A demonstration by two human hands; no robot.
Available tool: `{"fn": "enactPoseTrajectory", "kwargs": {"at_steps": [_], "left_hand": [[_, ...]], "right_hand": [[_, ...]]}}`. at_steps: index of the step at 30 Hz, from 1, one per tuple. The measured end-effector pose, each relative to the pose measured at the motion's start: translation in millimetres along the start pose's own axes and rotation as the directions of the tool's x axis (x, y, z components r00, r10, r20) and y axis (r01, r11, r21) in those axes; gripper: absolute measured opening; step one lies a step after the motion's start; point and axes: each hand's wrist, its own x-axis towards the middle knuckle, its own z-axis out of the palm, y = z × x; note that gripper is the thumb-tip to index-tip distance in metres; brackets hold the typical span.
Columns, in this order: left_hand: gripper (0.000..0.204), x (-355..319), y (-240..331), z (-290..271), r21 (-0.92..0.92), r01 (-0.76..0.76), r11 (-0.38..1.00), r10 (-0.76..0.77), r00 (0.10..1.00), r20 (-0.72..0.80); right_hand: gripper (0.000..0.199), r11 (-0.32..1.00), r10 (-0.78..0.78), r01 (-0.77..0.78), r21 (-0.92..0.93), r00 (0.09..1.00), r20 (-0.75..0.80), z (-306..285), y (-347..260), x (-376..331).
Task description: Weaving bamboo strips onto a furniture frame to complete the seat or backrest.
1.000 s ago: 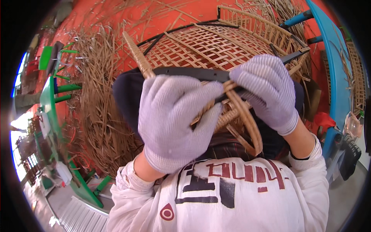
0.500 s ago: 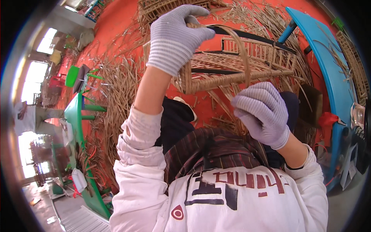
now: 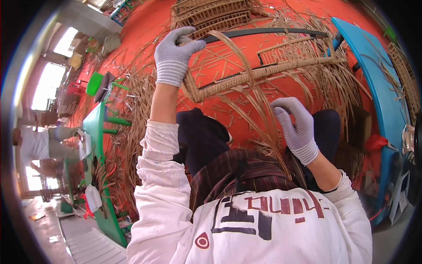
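Note:
My left hand (image 3: 176,55), in a grey-white knit glove, is closed around the far left corner of a half-woven wicker frame (image 3: 228,83). Tan plant strand wraps the near bar and left end of this frame, while its far bar (image 3: 272,31) shows bare and black. A long loose strand (image 3: 237,53) arches from near my left hand over the near bar and hangs toward my lap with others. Beside these hanging strands is my right hand (image 3: 296,130), gloved alike, its fingers curved and apart with nothing visible in them.
Stacked wicker pieces (image 3: 211,15) stand at the far side on the red floor. Scattered strands (image 3: 127,97) lie left and right. A blue table (image 3: 369,66) borders the right, a green table (image 3: 101,176) the left. At far left stands another person (image 3: 35,145).
The frame has tilted and shifted left and slightly nearer with my left hand on it. My right hand has lowered a little, its fingers loosening.

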Motion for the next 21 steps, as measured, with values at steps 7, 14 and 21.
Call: {"fn": "enactPoseTrajectory", "kwargs": {"at_steps": [7,14,21], "left_hand": [[0.042,-40,-20,-18,0.01,0.167,0.986,-0.164,0.975,-0.151],[0.041,-79,-29,-27,-0.151,0.239,0.959,-0.266,0.945,-0.193],[0.038,-70,-28,-27,-0.133,0.192,0.972,-0.213,0.962,-0.172]], "right_hand": [[0.019,0.783,-0.414,0.353,-0.513,0.91,-0.004,-22,29,78],[0.031,0.641,0.035,0.503,-0.58,0.735,0.677,28,94,136],[0.059,0.622,0.106,0.405,-0.67,0.805,0.584,21,85,132]]}}
